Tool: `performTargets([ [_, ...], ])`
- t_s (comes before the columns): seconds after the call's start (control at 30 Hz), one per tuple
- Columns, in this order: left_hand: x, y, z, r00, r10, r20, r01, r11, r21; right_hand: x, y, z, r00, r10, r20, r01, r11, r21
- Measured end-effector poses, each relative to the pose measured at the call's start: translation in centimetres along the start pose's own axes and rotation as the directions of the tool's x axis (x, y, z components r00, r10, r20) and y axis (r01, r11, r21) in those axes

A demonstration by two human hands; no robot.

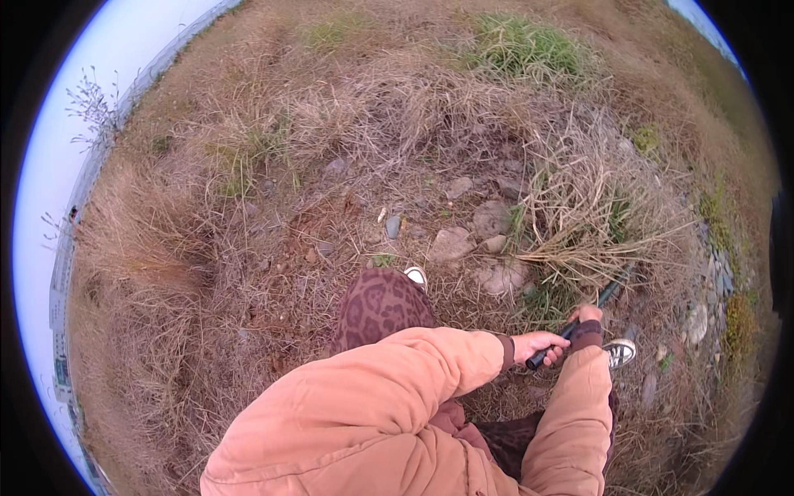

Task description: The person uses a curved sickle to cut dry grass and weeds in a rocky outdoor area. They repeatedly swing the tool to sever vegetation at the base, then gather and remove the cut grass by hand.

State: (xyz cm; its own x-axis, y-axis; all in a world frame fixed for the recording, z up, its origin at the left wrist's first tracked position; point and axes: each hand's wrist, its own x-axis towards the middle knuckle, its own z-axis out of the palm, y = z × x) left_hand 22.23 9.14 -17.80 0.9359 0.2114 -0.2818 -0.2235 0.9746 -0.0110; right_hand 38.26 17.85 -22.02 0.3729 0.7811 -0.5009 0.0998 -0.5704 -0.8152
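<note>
My left hand (539, 345) is closed around the black grip of a long-handled tool (609, 291) with a dark green shaft, close to its butt end. Farther up the same tool, my right hand (587, 315) also grips it, its fingers partly hidden by the wrist and cuff. The shaft slants away to the far right, into a clump of dry grass (595, 190). Its working end is hidden in the stalks, so I cannot tell its kind. Bent straw-coloured stems lie over the ground just beyond my hands.
Flat stones (452, 245) lie embedded in the soil left of the clump, with a grey-blue stone (393, 226) nearby. Loose rocks (696, 322) lie at the right. My shoes (620, 353) stand apart on dry litter. Tall dry grass (157, 240) rises at the left; a green tuft (533, 50) grows farther off.
</note>
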Motion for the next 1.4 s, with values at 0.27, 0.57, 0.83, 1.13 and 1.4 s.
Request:
performTargets([
  [0.27, 1.3, -0.4, -1.5, 0.999, 0.04, -0.036, -0.04, 0.999, -0.026, 1.3, 0.7, -0.1, 0.994, 0.101, -0.047, -0.098, 0.992, 0.075],
  [0.57, 1.9, 0.3, -1.4, 0.988, 0.144, -0.048, -0.139, 0.986, 0.093, 3.3, -0.7, -0.3, 0.976, 0.199, -0.087, -0.201, 0.98, -0.013],
  [0.83, 5.8, 3.0, -3.6, 0.98, 0.171, -0.098, -0.153, 0.973, 0.171, 0.6, -3.5, 4.0, 0.969, 0.197, -0.149, -0.216, 0.969, -0.119],
  [1.13, 4.0, 3.3, -1.5, 0.961, 0.24, -0.134, -0.205, 0.95, 0.236, -1.6, -4.8, 8.0, 0.978, 0.172, -0.122, -0.183, 0.979, -0.088],
  [1.4, 2.8, 3.6, -0.6, 0.949, 0.29, -0.123, -0.227, 0.899, 0.374, -2.8, -5.0, 9.6, 0.982, 0.153, -0.114, -0.163, 0.983, -0.085],
])
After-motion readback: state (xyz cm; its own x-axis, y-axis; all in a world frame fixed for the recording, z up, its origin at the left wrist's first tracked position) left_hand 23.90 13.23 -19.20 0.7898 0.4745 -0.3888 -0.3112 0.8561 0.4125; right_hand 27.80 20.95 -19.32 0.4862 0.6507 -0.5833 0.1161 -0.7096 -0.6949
